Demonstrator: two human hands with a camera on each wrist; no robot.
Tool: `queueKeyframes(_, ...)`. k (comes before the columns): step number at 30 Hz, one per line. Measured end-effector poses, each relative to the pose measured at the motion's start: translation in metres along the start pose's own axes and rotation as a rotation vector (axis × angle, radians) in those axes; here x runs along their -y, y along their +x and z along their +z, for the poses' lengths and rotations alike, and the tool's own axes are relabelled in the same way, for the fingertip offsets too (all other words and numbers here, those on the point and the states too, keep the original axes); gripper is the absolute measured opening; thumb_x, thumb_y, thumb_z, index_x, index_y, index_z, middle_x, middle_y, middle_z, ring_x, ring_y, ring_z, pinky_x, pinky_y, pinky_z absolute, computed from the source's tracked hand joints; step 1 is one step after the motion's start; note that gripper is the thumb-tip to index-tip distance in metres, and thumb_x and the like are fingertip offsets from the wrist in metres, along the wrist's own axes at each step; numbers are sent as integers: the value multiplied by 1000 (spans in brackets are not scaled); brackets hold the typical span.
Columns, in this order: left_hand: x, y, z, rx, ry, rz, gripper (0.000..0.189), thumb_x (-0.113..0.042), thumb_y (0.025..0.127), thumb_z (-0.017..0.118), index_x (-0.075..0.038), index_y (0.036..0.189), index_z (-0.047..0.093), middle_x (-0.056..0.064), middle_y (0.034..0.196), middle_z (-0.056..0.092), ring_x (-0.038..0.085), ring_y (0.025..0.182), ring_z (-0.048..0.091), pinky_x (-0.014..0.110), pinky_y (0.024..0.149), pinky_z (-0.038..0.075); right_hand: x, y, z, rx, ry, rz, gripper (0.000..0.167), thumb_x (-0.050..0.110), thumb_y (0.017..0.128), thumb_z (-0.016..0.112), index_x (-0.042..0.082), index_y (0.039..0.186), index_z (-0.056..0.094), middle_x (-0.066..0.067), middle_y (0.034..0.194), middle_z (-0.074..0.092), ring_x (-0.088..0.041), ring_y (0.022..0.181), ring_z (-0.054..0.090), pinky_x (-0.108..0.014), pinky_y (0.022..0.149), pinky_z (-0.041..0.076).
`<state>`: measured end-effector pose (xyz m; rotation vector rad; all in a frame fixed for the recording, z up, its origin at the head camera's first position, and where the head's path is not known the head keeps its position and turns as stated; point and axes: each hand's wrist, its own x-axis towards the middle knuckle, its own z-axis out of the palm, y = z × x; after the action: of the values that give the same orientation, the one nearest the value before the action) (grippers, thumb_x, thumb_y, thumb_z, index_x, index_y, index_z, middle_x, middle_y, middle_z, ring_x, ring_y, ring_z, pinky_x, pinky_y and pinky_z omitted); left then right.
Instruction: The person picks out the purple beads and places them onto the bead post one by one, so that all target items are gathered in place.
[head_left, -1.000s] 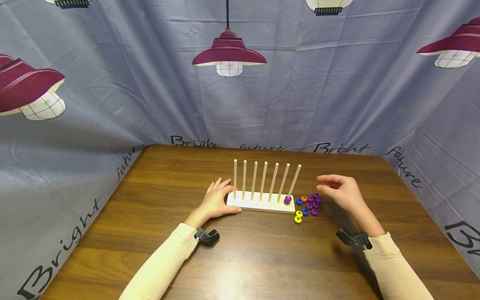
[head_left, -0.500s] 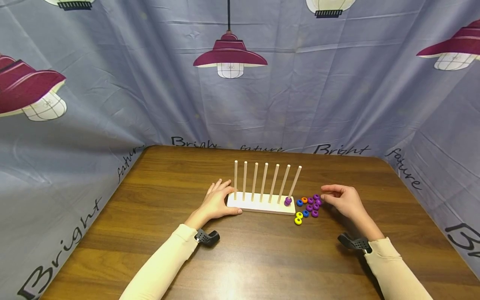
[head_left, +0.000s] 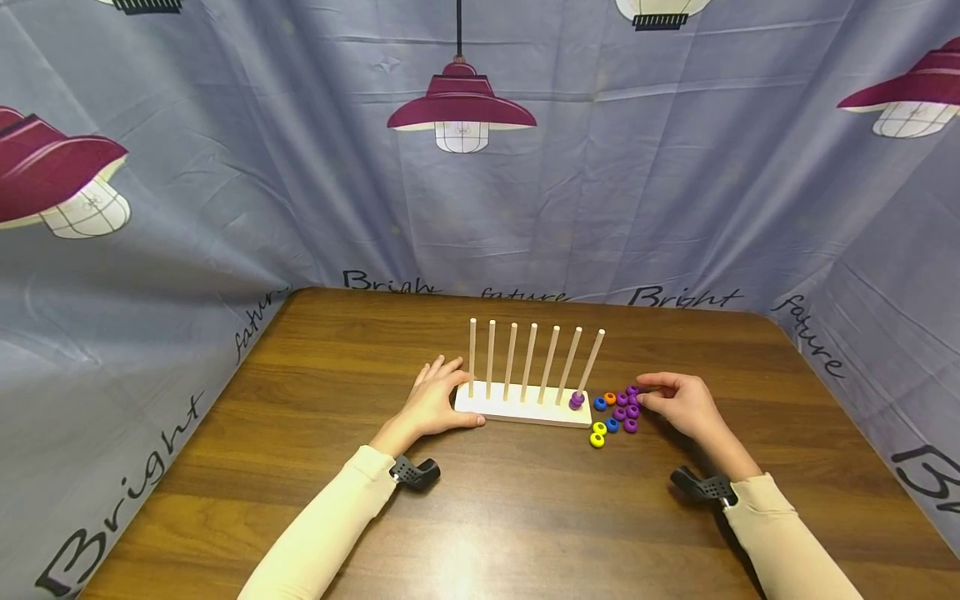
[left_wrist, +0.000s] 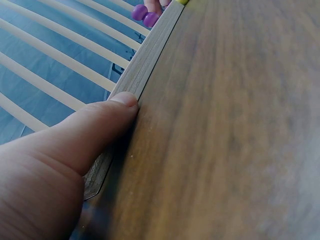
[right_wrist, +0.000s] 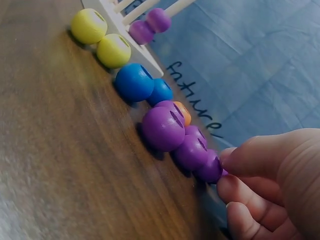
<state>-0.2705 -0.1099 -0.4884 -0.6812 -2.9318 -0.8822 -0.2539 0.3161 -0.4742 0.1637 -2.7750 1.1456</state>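
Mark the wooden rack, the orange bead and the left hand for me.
Wooden rack [head_left: 522, 408]: head view, on the top of its pale base.
Orange bead [head_left: 610, 401]: head view, on its rounded side below the hole.
Left hand [head_left: 430, 407]: head view, on the back of it.

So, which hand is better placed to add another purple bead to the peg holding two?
Probably the right hand: it is at the loose purple beads, near that peg, while the left hand grips the wooden rack at the opposite end.

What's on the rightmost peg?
Two purple beads, stacked at the bottom of the rightmost peg. The peg's lower end and the base directly beneath are covered.
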Motion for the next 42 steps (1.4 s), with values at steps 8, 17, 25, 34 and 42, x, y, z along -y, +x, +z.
queueKeyframes(8,1,0,0,-4,-6,2,71,-51,73,86,-16,132,66,18,160,43,45,155,23,61,128,12,1,0,0,-8,-18,-10,27,5,87,76,-5,112,74,-26,109,75,11,73,56,-13,63,50)
queueKeyframes(17,1,0,0,2,3,3,70,-51,74,85,-16,132,66,17,161,43,45,155,24,60,128,12,-1,4,2,13,-44,-21,29,3,86,76,-5,113,74,-24,106,76,12,73,58,-13,65,50)
queueKeyframes(25,1,0,0,0,5,8,69,-51,74,84,-16,131,66,17,161,42,45,155,24,60,128,13,-2,7,5,13,-88,-42,31,5,82,78,-3,112,74,-12,87,77,7,70,56,-16,66,47)
queueKeyframes(34,0,-1,0,3,4,8,68,-51,75,84,-16,131,66,17,161,42,45,155,24,61,128,14,-1,7,9,-39,-173,-101,26,6,81,81,1,106,78,-16,95,79,-17,83,71,-33,81,50)
queueKeyframes(42,0,0,0,5,3,1,68,-50,75,84,-15,131,66,18,161,42,45,155,23,60,128,13,2,6,10,-41,-184,-114,22,6,82,80,2,103,79,-16,93,78,-37,91,72,-46,86,46)
